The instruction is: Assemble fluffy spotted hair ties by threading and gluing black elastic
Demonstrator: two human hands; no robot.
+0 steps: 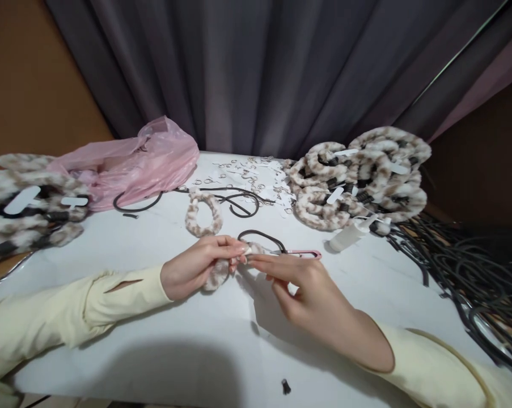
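Observation:
My left hand (204, 263) pinches the end of a fluffy white-and-brown plush tube (216, 277), part of which hangs below the fingers. My right hand (307, 283) meets it from the right, its fingertips closed at the same plush end; the exact grip is partly hidden. Just behind my hands lie a curved black cord (262, 233) and a small pair of pink-handled scissors (304, 254), the blades partly covered. Farther back, a ring of the same plush (203, 214) rests on the white table (162, 334).
Finished-looking plush loops with white tabs are piled at right (366, 175) and left (34, 204). A pink plastic bag (153, 158), small metal rings (251, 175), a white bottle (349, 235) and a heap of black cords (464, 283) surround the work area. A small black piece (286, 387) lies in front.

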